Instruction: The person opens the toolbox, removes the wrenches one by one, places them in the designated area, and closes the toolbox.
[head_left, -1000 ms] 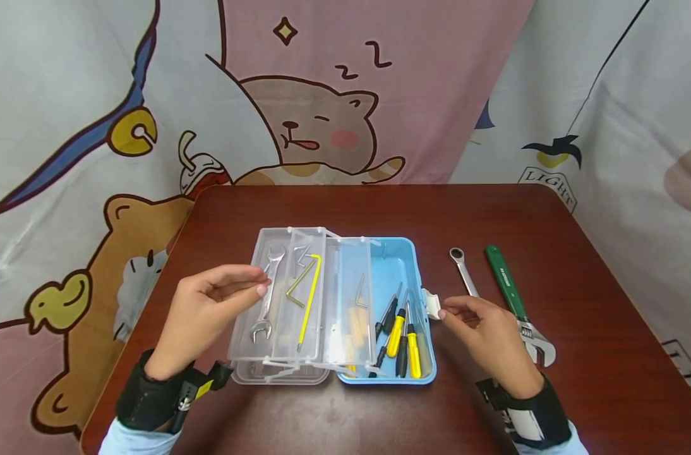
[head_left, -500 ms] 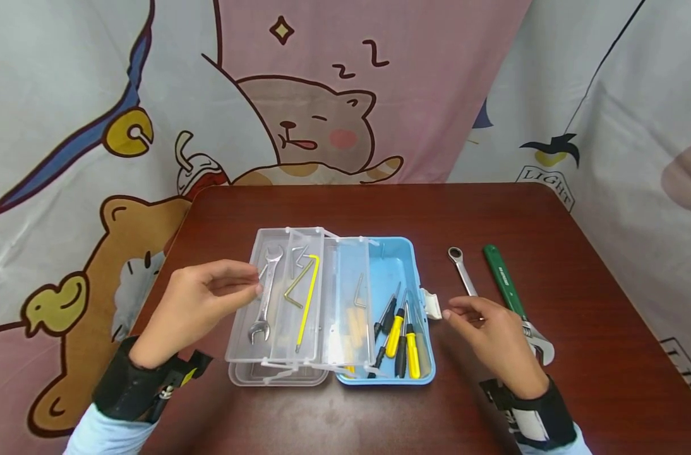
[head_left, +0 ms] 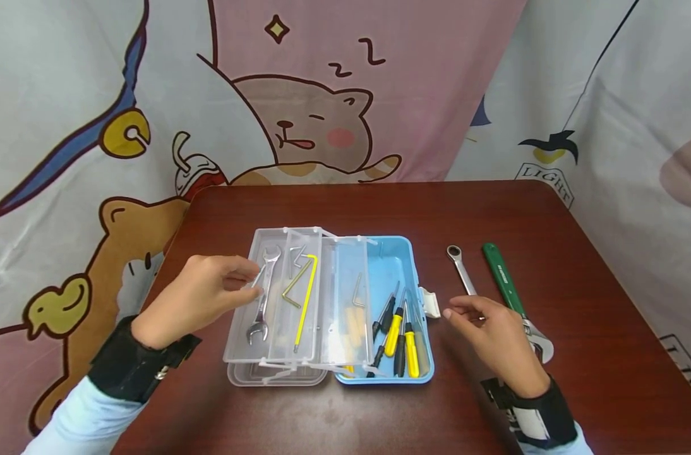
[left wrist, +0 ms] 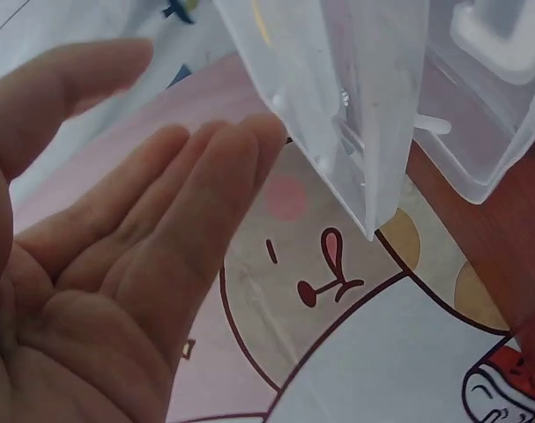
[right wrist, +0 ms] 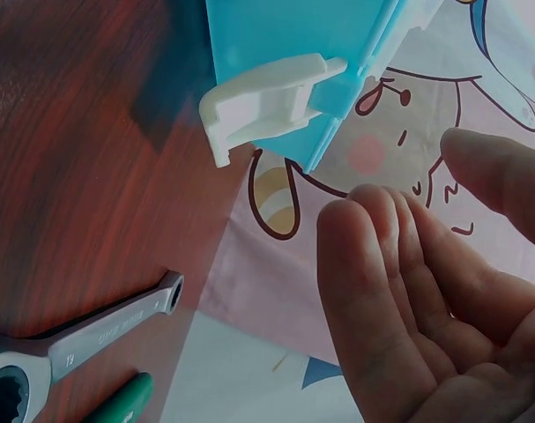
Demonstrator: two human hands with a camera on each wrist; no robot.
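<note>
A toolbox lies open on the table, with a blue base [head_left: 392,251] and clear hinged trays [head_left: 239,344] spread to its left. One tray carries an open-end wrench [head_left: 266,292], a yellow hex key [head_left: 307,303] and smaller hex keys. Several screwdrivers [head_left: 395,332] with black or yellow handles lie in the base. My left hand [head_left: 211,287] hovers at the left edge of the trays. In the left wrist view its fingers [left wrist: 205,194] are extended, thumb apart, with nothing held. My right hand [head_left: 496,335], loosely bent and holding nothing, is right of the white latch [head_left: 431,303], apart from it.
To the right of the toolbox lie a ratcheting wrench [head_left: 462,270] and a green-handled adjustable wrench [head_left: 506,278], partly behind my right hand. The brown table [head_left: 345,417] meets a cartoon-printed cloth [head_left: 436,95] at the back.
My left forearm has swung outward to the left and the hand has turned, its fingertips staying close to the tray edge. The right hand has hardly moved. The toolbox contents look the same.
</note>
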